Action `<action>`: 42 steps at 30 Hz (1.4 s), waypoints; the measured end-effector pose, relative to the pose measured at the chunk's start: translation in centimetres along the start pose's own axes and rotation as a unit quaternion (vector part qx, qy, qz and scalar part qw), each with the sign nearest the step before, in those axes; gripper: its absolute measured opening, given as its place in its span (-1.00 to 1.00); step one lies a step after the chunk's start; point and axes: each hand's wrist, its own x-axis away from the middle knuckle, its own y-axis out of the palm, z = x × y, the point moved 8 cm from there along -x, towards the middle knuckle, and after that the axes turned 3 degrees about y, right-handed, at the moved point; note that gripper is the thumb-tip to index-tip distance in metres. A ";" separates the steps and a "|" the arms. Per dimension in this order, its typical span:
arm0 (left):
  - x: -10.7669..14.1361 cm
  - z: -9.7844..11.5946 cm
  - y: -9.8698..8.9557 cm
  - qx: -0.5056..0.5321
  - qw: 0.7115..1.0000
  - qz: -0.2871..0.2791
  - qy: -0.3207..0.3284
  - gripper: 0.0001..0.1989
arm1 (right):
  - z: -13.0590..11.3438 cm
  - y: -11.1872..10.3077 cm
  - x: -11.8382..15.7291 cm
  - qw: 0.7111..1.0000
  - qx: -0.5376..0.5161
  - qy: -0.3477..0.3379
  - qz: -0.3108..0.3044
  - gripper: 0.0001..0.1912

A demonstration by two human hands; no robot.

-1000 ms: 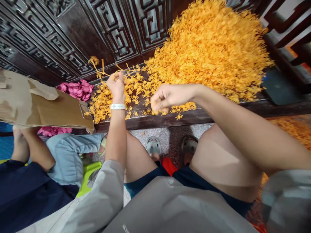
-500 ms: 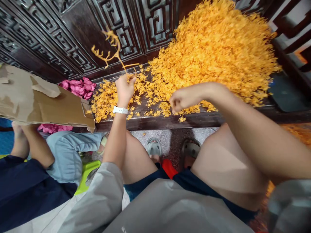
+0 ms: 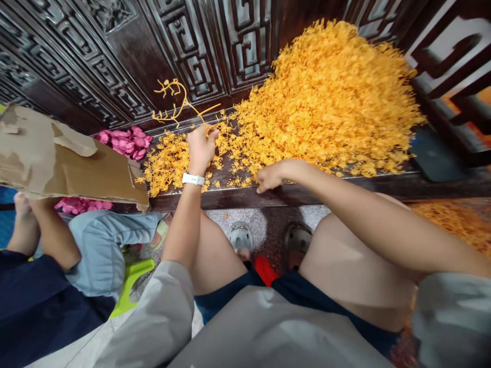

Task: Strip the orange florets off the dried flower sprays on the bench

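Orange branched sprig [image 3: 172, 99] is extending toward 10 o'clock from the left hand [image 3: 201, 151], which is pinching its stem, while the right hand [image 3: 270, 176], fingers curled, holding nothing I can confirm, is resting on the dark wooden ledge [image 3: 307, 197] below the heaped orange sprigs [image 3: 326, 97] at 1 o'clock.

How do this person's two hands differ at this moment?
The left hand is raised and grips a long yellow sprig, while the right hand sits low at the ledge's edge with nothing visible in it. The left wrist wears a white band; the right wrist is bare. Both hands are ungloved and sit by the dark wooden ledge, near the orange-yellow heap.
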 end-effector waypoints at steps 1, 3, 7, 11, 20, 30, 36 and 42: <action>0.0 0.0 0.0 0.000 1.000 0.002 -0.002 -0.93 | 0.4 -0.8 -0.2 0.999 0.017 -0.004 0.035 -0.69; 0.1 -0.1 -0.1 0.004 1.000 0.004 -0.005 -0.93 | 1.0 -1.9 -0.5 0.996 0.041 -0.008 0.080 -0.70; 0.0 0.0 -0.1 0.030 0.999 0.006 -0.008 -0.94 | 1.4 -2.5 -0.5 0.995 -0.019 -0.025 0.091 -0.75; 0.0 -0.2 -0.1 0.061 0.998 0.010 -0.016 -0.94 | 1.1 -3.0 0.8 0.992 -0.078 -0.056 0.082 -0.74; -0.3 -0.8 -0.1 0.070 0.997 0.002 -0.022 -0.84 | -4.9 -0.8 0.5 0.917 -0.345 -0.201 0.007 -0.90; -0.2 -0.7 -0.7 0.110 0.993 0.006 -0.043 -0.82 | -4.8 -3.6 -2.6 0.865 -0.448 -0.099 0.202 -0.89; -0.5 0.9 0.2 0.140 0.990 -0.021 -0.011 -0.83 | -1.1 -10.6 8.3 0.868 -0.306 -0.099 0.378 -0.71; 3.7 12.8 2.5 0.042 0.980 -0.131 0.142 -0.85 | -4.2 -9.1 12.5 0.936 -0.094 -0.082 0.330 -0.54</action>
